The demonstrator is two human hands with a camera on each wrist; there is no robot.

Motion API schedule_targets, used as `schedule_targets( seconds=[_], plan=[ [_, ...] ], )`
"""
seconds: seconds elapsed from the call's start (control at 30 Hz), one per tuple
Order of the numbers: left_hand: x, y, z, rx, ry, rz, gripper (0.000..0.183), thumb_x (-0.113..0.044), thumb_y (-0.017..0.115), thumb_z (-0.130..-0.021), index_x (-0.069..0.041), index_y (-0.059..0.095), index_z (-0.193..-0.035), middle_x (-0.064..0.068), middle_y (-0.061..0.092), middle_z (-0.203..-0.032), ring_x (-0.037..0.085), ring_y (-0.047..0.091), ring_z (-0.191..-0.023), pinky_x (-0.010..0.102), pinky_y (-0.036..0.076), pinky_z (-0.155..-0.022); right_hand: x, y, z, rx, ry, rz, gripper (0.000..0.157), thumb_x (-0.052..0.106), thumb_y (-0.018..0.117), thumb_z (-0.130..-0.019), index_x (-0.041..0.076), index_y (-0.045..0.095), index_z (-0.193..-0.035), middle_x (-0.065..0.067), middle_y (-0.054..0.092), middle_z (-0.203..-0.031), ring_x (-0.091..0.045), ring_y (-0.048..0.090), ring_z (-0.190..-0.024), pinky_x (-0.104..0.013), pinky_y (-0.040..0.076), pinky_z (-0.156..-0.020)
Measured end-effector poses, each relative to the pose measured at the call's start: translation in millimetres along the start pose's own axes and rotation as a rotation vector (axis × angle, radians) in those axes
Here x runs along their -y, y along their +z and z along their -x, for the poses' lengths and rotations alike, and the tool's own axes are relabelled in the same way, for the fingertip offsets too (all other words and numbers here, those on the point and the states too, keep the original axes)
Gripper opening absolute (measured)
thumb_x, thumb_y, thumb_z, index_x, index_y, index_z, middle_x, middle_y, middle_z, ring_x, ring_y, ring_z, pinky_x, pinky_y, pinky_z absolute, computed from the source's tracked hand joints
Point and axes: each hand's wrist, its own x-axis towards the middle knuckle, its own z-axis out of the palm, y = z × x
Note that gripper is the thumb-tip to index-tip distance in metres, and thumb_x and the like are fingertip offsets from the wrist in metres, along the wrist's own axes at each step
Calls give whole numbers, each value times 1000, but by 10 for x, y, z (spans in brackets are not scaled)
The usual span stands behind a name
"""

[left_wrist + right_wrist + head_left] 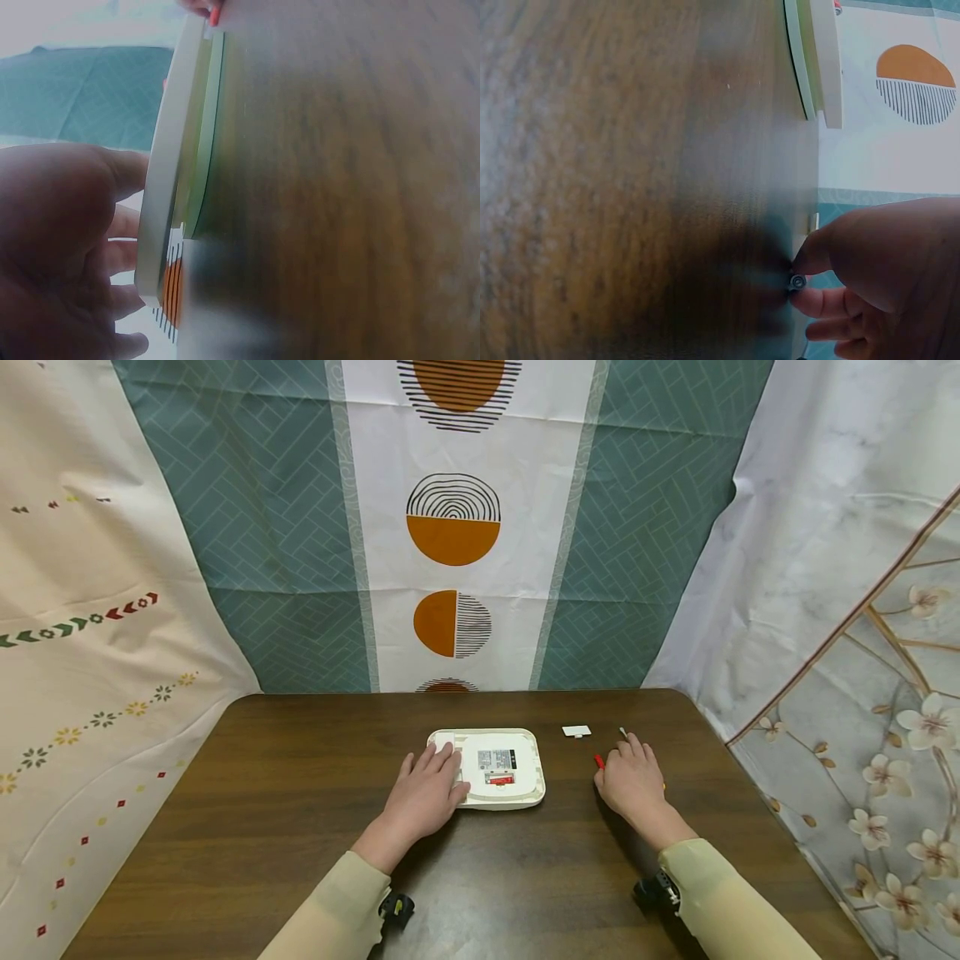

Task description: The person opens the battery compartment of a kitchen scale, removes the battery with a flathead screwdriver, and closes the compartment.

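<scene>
A flat white device (529,745) with rounded corners lies on the table, its labelled face up. In its small battery compartment sits a red battery (501,780). My left hand (426,793) rests on the device's left side with fingers spread over it; its pale edge (166,172) stands beside the palm in the left wrist view. At the right, my right hand (632,781) pinches another red battery (599,762) between thumb and finger, low over the table. The battery's round metal end (797,282) shows in the right wrist view.
A small white battery cover (577,731) lies between the device and my right hand, farther back. A thin metal shaft (622,732) sticks out past the right fingertips. The brown table (300,827) meets hanging cloths (645,527) at its back and sides.
</scene>
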Motion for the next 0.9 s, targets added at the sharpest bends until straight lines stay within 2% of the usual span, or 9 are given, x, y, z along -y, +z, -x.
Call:
schedule_targets(
  seconds=[0.23, 0.7, 0.8, 0.9],
  plan=[
    [7, 6, -4, -1, 4, -2, 62, -40, 59, -116, -4, 49, -166, 17, 39, -175, 43, 29, -164, 69, 21, -129, 3, -3, -7, 23, 8, -6, 33, 16, 65, -100, -16, 71, -109, -32, 66, -130, -52, 47, -146, -65, 37, -122],
    [1, -4, 1, 4, -5, 6, 62, -40, 58, -116, -5, 48, -166, 16, 39, -175, 42, 28, -164, 69, 20, -129, -12, 61, 9, -19, 27, -39, 37, 17, 69, -100, -18, 66, -113, -35, 62, -135, -55, 46, -147, -67, 37, -122],
    [0, -5, 0, 2, -3, 7, 62, -39, 59, -116, -4, 49, -166, 16, 39, -175, 43, 28, -164, 69, 20, -129, -24, 89, 0, -34, 28, -53, 40, 17, 70, -99, -17, 64, -117, -37, 59, -140, -55, 45, -147, -68, 37, -122],
    [2, -3, -1, 0, -2, 5, 62, -39, 58, -116, -4, 49, -166, 16, 39, -175, 42, 28, -164, 69, 21, -129, -32, 119, -9, -43, 24, -88, 49, 18, 72, -98, -15, 61, -131, -37, 53, -152, -55, 42, -150, -69, 35, -122]
  ],
)
